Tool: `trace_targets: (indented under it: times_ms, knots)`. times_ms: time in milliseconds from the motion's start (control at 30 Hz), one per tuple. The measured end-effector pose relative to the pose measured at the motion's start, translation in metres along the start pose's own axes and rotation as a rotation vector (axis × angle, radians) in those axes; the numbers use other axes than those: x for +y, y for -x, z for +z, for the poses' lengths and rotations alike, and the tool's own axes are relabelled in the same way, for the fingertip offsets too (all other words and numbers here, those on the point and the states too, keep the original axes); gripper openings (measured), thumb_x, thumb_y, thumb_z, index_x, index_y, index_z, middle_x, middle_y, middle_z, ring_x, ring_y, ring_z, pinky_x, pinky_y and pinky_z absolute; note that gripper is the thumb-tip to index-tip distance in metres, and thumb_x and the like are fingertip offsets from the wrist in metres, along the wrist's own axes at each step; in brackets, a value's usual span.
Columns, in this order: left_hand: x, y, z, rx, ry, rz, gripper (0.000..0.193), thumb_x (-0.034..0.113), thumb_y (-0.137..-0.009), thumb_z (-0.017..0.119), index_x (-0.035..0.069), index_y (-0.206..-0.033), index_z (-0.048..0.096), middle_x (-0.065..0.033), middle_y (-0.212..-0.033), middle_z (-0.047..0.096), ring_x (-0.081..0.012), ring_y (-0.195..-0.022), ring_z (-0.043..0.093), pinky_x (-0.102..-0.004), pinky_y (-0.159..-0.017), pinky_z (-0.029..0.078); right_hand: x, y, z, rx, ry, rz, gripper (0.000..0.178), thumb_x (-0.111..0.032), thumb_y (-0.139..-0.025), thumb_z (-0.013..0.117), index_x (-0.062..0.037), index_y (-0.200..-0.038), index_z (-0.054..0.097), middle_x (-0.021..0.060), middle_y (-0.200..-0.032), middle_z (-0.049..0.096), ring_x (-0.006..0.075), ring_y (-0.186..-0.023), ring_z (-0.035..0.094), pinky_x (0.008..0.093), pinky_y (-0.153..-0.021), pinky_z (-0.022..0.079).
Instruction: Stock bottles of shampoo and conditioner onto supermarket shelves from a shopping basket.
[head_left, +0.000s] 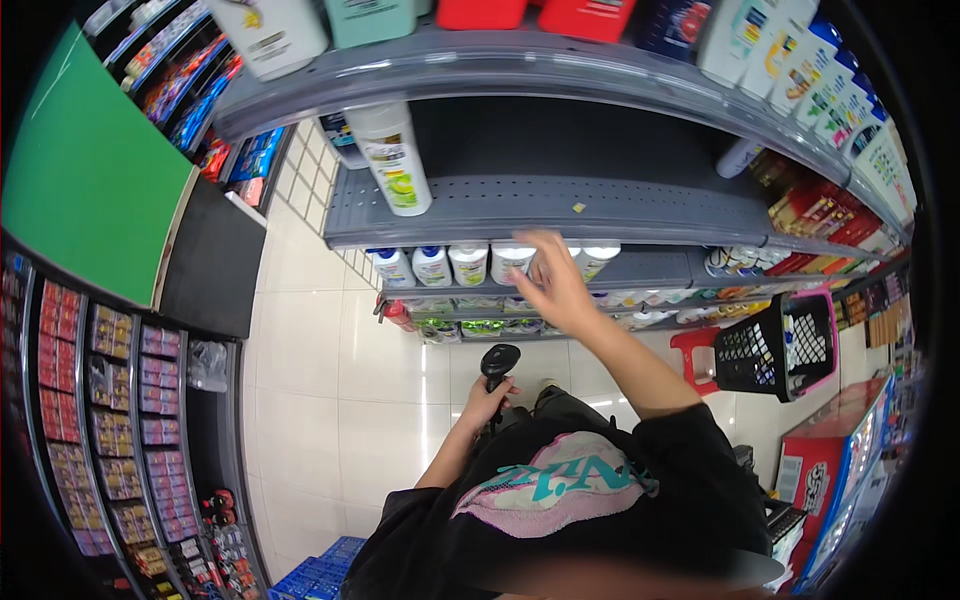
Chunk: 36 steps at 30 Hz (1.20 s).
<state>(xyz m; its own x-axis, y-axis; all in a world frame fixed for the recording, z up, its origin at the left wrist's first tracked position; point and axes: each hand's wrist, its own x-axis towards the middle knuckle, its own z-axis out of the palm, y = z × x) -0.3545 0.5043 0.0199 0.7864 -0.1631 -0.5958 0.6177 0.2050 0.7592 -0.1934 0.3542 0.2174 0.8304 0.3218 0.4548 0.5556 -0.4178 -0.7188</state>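
Note:
My left hand [484,404] is closed around the handle of a black handheld barcode scanner [499,361], held low in front of my body. In front of the shelf edge, my right hand [560,287] is raised with thumb and fingers apart, and nothing shows in it. Behind it stands a row of white bottles, among them a white bottle [469,266] partly under the shelf above; my hand covers some of the row. Whether my fingers touch any bottle I cannot tell. On the grey shelf [480,205] above, a tall white bottle with a green label [392,160] stands toward the left.
Overhead, an upper shelf [560,68] carries several white, red and teal bottles. A black basket [745,350] stands beside a red stool [692,360] at the right. Racks of small packages [110,400] line the left, and a blue crate [320,572] sits at lower left.

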Motion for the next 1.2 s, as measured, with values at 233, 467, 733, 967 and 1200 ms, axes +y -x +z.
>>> trace_targets:
  times_ms: [233,467,733,967,1200]
  knots:
    - [-0.001,-0.020,0.056,-0.176,-0.171,0.030,0.035,0.029,-0.095,0.068,0.000,-0.112,0.056,-0.0112,-0.089,0.072,-0.0098,-0.059,0.058,-0.0233,-0.056,0.049,0.092,0.232,-0.061,-0.264,0.059,0.549,0.025,-0.018,-0.090,0.068,-0.0118,-0.114,0.064,0.0112,-0.114,0.059,0.0207,-0.072,0.066,0.0344,-0.069,0.053]
    - [-0.019,-0.044,0.159,-0.328,-0.354,-0.014,0.037,0.029,-0.093,0.069,0.001,-0.111,0.053,-0.0136,-0.089,0.072,-0.0098,-0.057,0.058,-0.0236,-0.055,0.048,0.214,0.538,-0.123,-0.257,0.276,1.039,0.029,-0.027,-0.084,0.067,-0.0018,-0.098,0.071,0.0189,-0.098,0.071,0.0379,-0.093,0.067,0.0453,-0.084,0.053]
    - [-0.053,-0.053,0.317,-0.393,-0.484,-0.073,0.035,0.028,-0.093,0.069,0.002,-0.109,0.055,-0.0147,-0.088,0.071,-0.0111,-0.057,0.058,-0.0253,-0.054,0.047,0.218,0.831,-0.211,-0.088,0.281,1.786,0.027,-0.019,-0.087,0.054,0.0026,-0.089,0.070,0.0191,-0.081,0.072,0.0298,-0.061,0.071,0.0386,-0.060,0.059]
    - [-0.074,-0.064,0.418,-0.458,-0.511,-0.090,0.033,0.027,-0.093,0.070,0.002,-0.108,0.055,-0.0125,-0.087,0.071,-0.0105,-0.057,0.056,-0.0247,-0.054,0.046,0.214,0.802,-0.277,0.476,0.003,1.740,0.027,-0.021,-0.091,0.065,0.0043,-0.098,0.068,0.0142,-0.089,0.073,0.0235,-0.071,0.072,0.0341,-0.064,0.057]
    - [-0.076,-0.099,0.488,-0.567,-0.583,-0.126,0.033,0.028,-0.093,0.069,0.001,-0.108,0.059,-0.0145,-0.087,0.071,-0.0110,-0.056,0.057,-0.0260,-0.051,0.045,0.230,0.628,-0.375,0.809,-0.161,1.271,0.022,-0.014,-0.097,0.059,0.0030,-0.110,0.065,0.0156,-0.096,0.072,0.0180,-0.077,0.070,0.0304,-0.069,0.057]
